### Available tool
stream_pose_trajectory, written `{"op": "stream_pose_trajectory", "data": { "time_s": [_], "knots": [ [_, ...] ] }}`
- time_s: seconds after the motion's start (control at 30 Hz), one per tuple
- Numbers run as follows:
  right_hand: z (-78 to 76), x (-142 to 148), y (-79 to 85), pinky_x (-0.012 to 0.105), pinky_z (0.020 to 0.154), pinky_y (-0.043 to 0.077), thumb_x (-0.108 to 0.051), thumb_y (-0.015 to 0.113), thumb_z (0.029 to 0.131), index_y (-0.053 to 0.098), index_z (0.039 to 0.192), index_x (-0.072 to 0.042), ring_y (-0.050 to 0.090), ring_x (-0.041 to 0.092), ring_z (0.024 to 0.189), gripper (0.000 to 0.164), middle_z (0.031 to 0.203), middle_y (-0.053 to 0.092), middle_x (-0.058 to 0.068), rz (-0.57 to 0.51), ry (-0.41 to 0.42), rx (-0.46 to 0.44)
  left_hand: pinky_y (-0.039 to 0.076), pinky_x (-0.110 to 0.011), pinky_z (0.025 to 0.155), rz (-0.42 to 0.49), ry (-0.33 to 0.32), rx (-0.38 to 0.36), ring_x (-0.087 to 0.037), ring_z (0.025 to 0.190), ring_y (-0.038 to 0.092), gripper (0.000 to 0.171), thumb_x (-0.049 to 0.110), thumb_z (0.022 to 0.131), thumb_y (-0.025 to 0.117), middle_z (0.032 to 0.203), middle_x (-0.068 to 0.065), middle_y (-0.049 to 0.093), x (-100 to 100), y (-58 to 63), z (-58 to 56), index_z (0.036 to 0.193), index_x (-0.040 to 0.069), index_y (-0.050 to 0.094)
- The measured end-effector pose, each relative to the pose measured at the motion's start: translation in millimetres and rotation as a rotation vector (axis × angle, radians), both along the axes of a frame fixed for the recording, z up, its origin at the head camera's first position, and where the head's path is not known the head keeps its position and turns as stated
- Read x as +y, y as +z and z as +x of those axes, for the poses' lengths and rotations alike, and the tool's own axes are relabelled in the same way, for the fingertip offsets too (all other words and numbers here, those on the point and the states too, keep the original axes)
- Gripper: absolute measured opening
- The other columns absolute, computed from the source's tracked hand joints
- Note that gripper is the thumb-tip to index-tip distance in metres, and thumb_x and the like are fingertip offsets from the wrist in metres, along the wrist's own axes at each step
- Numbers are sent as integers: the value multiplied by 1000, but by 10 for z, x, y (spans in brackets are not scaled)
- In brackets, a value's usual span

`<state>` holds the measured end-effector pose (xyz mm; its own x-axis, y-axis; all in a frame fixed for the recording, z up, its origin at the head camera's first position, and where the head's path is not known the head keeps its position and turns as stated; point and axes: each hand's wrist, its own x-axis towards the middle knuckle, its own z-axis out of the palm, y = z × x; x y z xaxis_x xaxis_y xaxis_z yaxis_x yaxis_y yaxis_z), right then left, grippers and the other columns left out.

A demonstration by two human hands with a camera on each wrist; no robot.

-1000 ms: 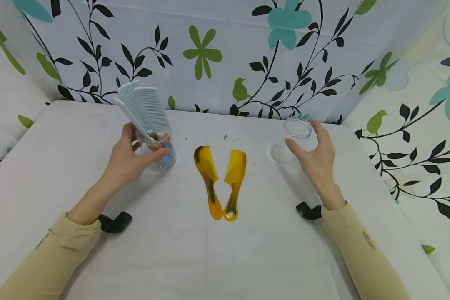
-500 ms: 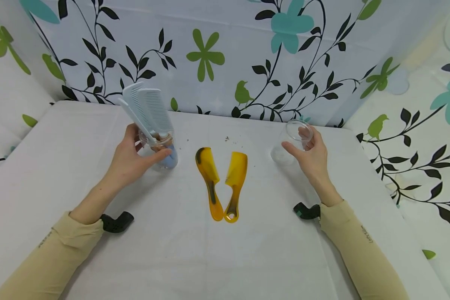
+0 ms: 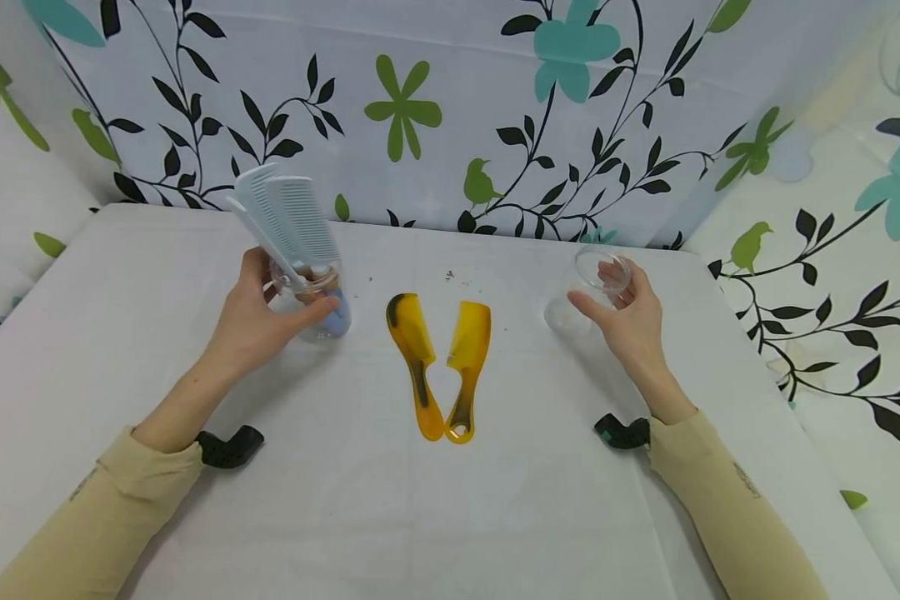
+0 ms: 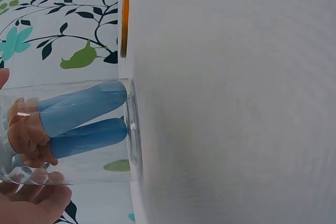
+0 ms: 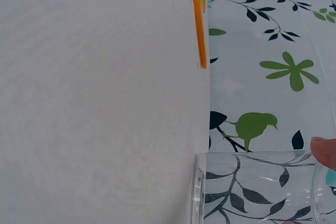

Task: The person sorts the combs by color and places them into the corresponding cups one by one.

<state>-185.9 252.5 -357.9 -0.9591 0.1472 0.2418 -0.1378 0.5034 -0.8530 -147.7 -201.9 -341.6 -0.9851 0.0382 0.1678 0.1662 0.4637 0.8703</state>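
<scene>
On the left, my left hand (image 3: 262, 312) grips a clear jar (image 3: 339, 321), thumb across its front and fingers round the far side. Light blue combs (image 3: 303, 221) stand teeth-up in it and lean left. Through the jar wall in the left wrist view show blue handles (image 4: 84, 111) and brown animal-shaped figures (image 4: 27, 135). My right hand (image 3: 630, 321) holds a second clear jar (image 3: 566, 312) near its rim between thumb and fingers. In the right wrist view this jar (image 5: 257, 182) stands upright on the table, with nothing inside.
Two amber combs, a left one (image 3: 417, 358) and a right one (image 3: 471, 358), lie between the jars, handle ends close together. Small dark crumbs (image 3: 450, 275) dot the white table (image 3: 420, 517). A leaf-patterned cloth (image 3: 435, 192) hangs behind it.
My right hand's fingers, spread beside the right jar earlier, have come round it near the rim. That jar has shifted slightly. My left hand keeps its hold on the jar of combs.
</scene>
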Motion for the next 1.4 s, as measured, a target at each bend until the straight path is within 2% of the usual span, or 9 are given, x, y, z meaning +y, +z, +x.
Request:
{"op": "stream_pose_trajectory", "data": {
  "time_s": [0.23, 0.43, 0.53, 0.7, 0.87, 0.93, 1.07, 1.23, 1.4],
  "knots": [
    [124, 83, -30, 39, 118, 38, -36, 82, 83, 41, 147, -12, 50, 19, 134, 81, 142, 56, 6, 25, -3, 8, 26, -48, 124, 27, 31, 36, -29, 146, 31, 94, 29, 86, 79, 156, -9, 31, -10, 144, 48, 155, 15, 17],
    [181, 134, -30, 40, 119, 37, -36, 82, 83, 41, 146, -12, 49, 19, 135, 78, 142, 56, 6, 34, -10, 15, 29, -26, 121, 111, 134, 200, -22, 145, 35, 85, 12, 86, 76, 153, -7, 34, -16, 421, 171, 152, 17, 23],
    [177, 141, -26, 40, 118, 38, -35, 82, 83, 42, 146, -11, 50, 19, 134, 78, 141, 57, 6, 37, -9, 25, 30, -21, 120, 244, 236, 317, -19, 140, 40, 80, 4, 83, 75, 147, -3, 41, 17, 580, 274, 148, 14, 30],
    [159, 140, -8, 39, 117, 39, -36, 83, 82, 43, 145, -10, 50, 19, 134, 78, 140, 58, 5, 40, -9, 30, 30, -31, 122, 455, 349, 647, -25, 134, 44, 71, 5, 76, 75, 139, -9, 48, 208, 757, 449, 137, 1, 40],
    [155, 140, -19, 38, 118, 39, -35, 83, 82, 43, 145, -10, 50, 19, 135, 78, 140, 58, 5, 23, -6, 27, 37, -42, 119, 468, 218, 864, -32, 128, 50, 63, 10, 73, 78, 132, -18, 54, 577, 725, 522, 123, -13, 49],
    [155, 137, -20, 39, 118, 38, -35, 83, 82, 42, 146, -9, 49, 20, 136, 80, 141, 57, 6, 17, -4, 21, 40, -43, 117, 393, 87, 834, -32, 127, 52, 60, 9, 76, 78, 132, -19, 56, 707, 678, 523, 124, -15, 50],
    [162, 128, -6, 40, 119, 36, -36, 82, 83, 40, 148, -9, 47, 20, 137, 82, 143, 56, 6, 13, -1, 10, 41, -34, 116, 147, -145, 558, -25, 131, 52, 58, 4, 84, 75, 139, -12, 55, 915, 575, 455, 136, -6, 49],
    [169, 118, -9, 40, 119, 36, -35, 83, 83, 39, 149, -10, 48, 20, 137, 83, 143, 55, 6, 6, 4, 12, 40, -36, 117, -39, -274, 178, -21, 133, 50, 60, 15, 91, 72, 144, -7, 52, 1178, 454, 201, 144, 5, 44],
    [164, 108, -10, 41, 119, 36, -33, 82, 83, 38, 149, -9, 48, 21, 137, 83, 144, 55, 10, 4, 9, 25, 40, -36, 117, -86, -351, 4, -25, 132, 50, 62, 19, 94, 69, 143, -9, 52, 1409, 316, -75, 147, 4, 40]
  ]
}}
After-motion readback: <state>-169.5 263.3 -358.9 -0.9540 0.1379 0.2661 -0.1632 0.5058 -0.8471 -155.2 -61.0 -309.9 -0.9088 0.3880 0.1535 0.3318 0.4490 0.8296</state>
